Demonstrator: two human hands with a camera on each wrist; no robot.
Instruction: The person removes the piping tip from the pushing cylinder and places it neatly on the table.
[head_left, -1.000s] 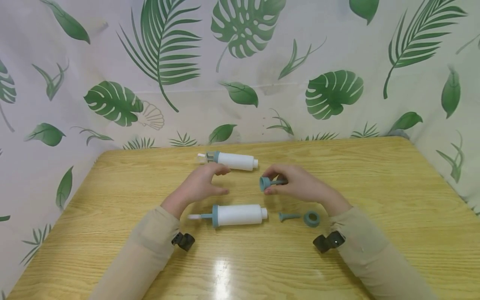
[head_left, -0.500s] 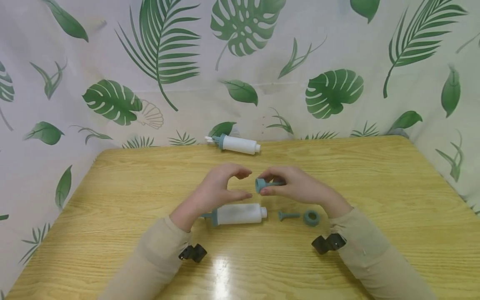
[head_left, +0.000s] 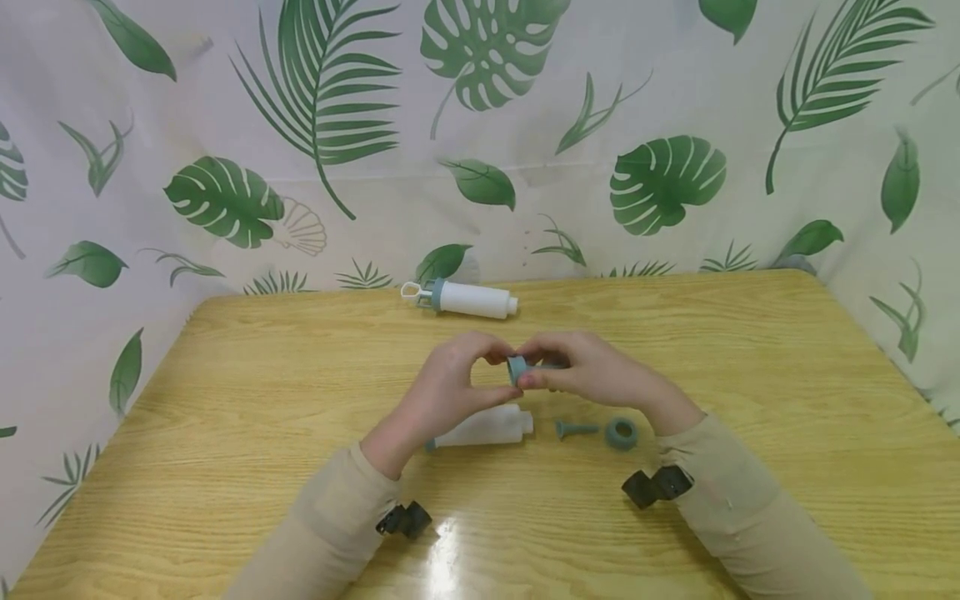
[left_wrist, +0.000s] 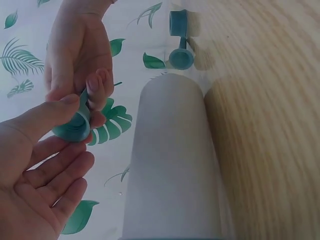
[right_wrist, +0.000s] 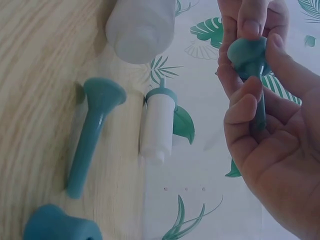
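My right hand [head_left: 588,367] holds a teal threaded cap [head_left: 516,370] with a slim teal nozzle [right_wrist: 261,102] running back through it into the palm. Thumb and fingertips of my left hand [head_left: 453,379] pinch the cap's rim from the other side. In the left wrist view the cap's open mouth [left_wrist: 76,128] faces the left hand. Under the left hand lies a white syringe-like tube [head_left: 491,427], its plunger end hidden by that hand. To its right are a loose flared nozzle [head_left: 577,429] and a teal ring cap [head_left: 622,433].
A second white syringe-like tube [head_left: 476,300], with teal collar and white pull handle, lies along the back edge of the wooden table [head_left: 300,350]. Behind it hangs a leaf-patterned cloth [head_left: 555,192].
My left hand has moved right, from beside the far tube to the cap. The far tube has shifted toward the table's back edge. The right hand has hardly moved.
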